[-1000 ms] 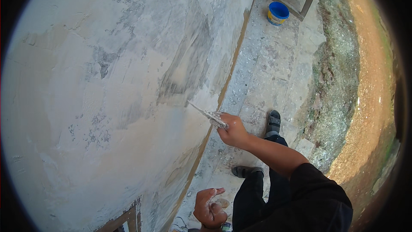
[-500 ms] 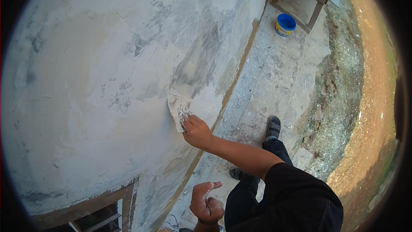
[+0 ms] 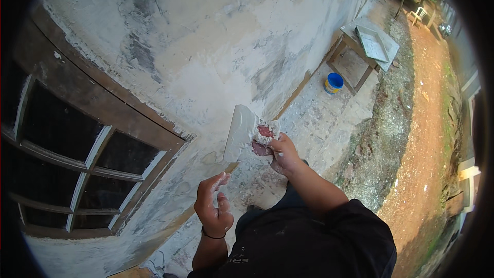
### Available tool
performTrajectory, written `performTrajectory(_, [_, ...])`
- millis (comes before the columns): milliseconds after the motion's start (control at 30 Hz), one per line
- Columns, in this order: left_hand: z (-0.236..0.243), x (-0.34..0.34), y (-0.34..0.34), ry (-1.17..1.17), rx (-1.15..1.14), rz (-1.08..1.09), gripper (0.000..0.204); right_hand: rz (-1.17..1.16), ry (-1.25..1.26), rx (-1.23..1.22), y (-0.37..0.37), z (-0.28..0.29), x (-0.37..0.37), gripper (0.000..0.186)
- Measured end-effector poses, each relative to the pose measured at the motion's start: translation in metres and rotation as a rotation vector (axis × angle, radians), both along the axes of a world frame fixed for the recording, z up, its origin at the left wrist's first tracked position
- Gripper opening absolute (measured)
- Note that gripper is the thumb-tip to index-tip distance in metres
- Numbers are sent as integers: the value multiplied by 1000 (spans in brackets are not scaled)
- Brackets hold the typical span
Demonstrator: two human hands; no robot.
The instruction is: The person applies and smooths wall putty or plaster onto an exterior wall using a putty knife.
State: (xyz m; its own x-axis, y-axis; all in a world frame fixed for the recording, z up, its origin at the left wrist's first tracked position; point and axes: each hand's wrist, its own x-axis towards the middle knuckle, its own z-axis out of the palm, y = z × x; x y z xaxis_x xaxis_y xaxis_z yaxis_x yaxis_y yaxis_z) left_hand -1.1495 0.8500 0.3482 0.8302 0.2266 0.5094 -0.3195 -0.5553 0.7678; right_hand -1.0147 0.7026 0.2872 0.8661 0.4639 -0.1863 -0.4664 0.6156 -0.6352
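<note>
My right hand (image 3: 284, 154) grips a broad putty knife (image 3: 240, 133) by its plaster-caked handle end, where reddish patches show through the white. The wide blade carries pale wet filler and is held in front of the patchy white wall (image 3: 206, 77), apart from it as far as I can tell. To the left of the putty knife and lower, my left hand (image 3: 213, 207) is raised with its fingers loosely bent and apart. White smears mark its fingertips, and nothing is in it.
A wooden-framed window (image 3: 87, 159) with dark panes fills the lower left. Along the wall's foot runs a plaster-spattered walkway (image 3: 314, 118). Farther off stand a blue bucket (image 3: 333, 83) and a small table (image 3: 355, 46) bearing a shallow tray (image 3: 371, 42). Reddish ground (image 3: 411, 139) lies to the right.
My right hand has drawn the putty knife off the wall and turned its blade side-on. The left hand has risen toward it. My view has swung, bringing in more window.
</note>
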Motion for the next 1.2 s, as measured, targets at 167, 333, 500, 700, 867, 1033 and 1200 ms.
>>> performTrajectory(167, [25, -27, 8, -71, 47, -12, 35, -67, -49, 45, 0, 60, -29, 26])
performTrajectory(333, [46, -28, 1, -94, 38, -94, 30, -63, -63, 153, -8, 95, -29, 25])
performTrajectory(500, [62, -1, -19, -101, 16, -137, 29, -95, -73, 101, -29, 124, -9, 26])
performTrajectory(700, [75, 64, -61, -186, 33, -180, 32, -124, -118, 168, -84, 137, 40, 28])
performTrajectory(867, [79, 143, -140, -293, 46, -268, 31, -171, -196, 174, -168, 146, 99, 33])
performTrajectory(1033, [94, 224, -226, -330, -9, -397, 24, -317, -212, 96, -260, 162, 147, 32])
performTrajectory(1200, [109, 309, -300, -381, -34, -557, 24, -540, -264, 65, -337, 176, 196, 32])
